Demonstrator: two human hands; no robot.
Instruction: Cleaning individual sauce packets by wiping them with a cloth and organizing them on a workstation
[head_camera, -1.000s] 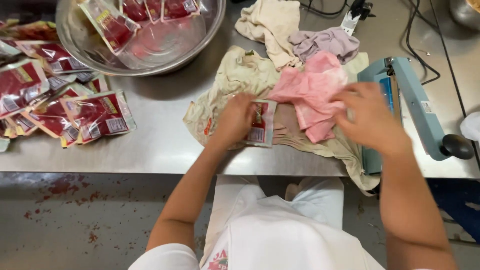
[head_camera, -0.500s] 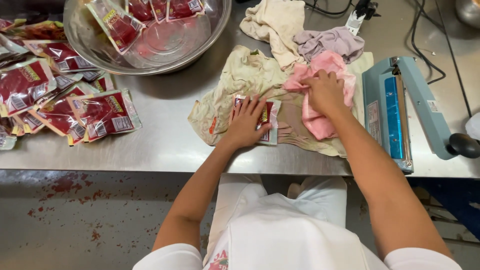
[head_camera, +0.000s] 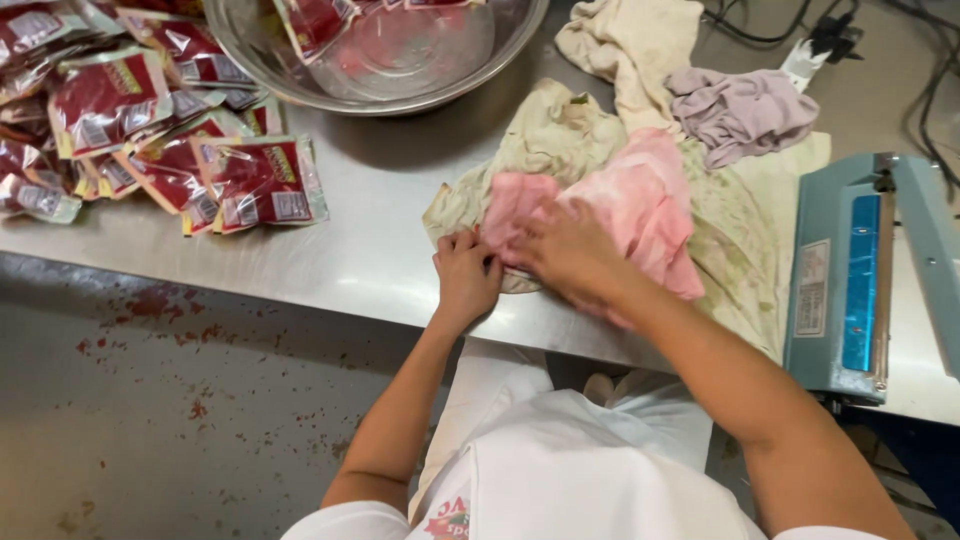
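Note:
A pink cloth (head_camera: 640, 200) lies bunched on a stained beige cloth (head_camera: 545, 140) on the steel table (head_camera: 370, 250). My right hand (head_camera: 570, 255) presses down on the pink cloth's near edge, fingers gathered into it. My left hand (head_camera: 465, 275) sits just left of it at the table's front edge, fingers curled against the cloth's left corner. The red-and-clear packet that lay under my left hand earlier is hidden beneath the pink cloth and my hands.
A heap of red sealed packets (head_camera: 150, 130) lies at the left, and a big steel bowl (head_camera: 300, 85) with more packets stands behind it. A blue heat sealer (head_camera: 860, 280) stands at the right. Purple (head_camera: 740, 110) and cream (head_camera: 630, 50) cloths lie behind, near cables (head_camera: 900, 40).
My right hand has pulled the pink cloth toward me and over the packet. My left hand stayed at the packet, which is now covered.

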